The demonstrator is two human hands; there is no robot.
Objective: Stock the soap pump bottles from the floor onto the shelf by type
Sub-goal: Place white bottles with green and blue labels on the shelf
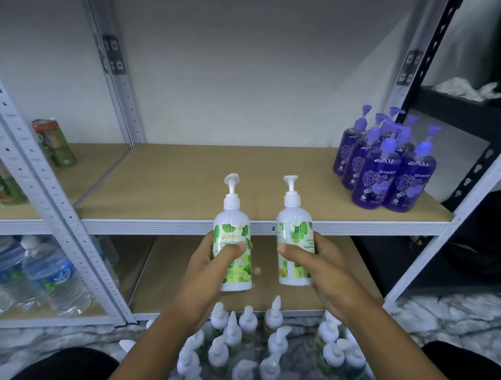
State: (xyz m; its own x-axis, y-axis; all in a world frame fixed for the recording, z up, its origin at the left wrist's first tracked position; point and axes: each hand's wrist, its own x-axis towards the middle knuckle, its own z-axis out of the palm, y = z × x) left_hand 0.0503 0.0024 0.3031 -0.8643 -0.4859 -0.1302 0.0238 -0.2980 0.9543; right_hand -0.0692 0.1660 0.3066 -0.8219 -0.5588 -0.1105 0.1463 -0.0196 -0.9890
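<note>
My left hand (215, 264) curls round a white green-leaf soap pump bottle (232, 235), thumb across its label. My right hand (319, 264) grips a second green-leaf bottle (295, 229) the same way. Both bottles are upright in the air, just in front of the shelf (172, 183) (neither touches the board). At the shelf's far right, a cluster of purple pump bottles (387, 175) holds violet liquid. Below my arms, many more white-pumped bottles (248, 347) crowd the floor. The neighbouring rack (56, 210) on the left carries drink cans (54, 142) above and water bottles (42, 272) below.
</note>
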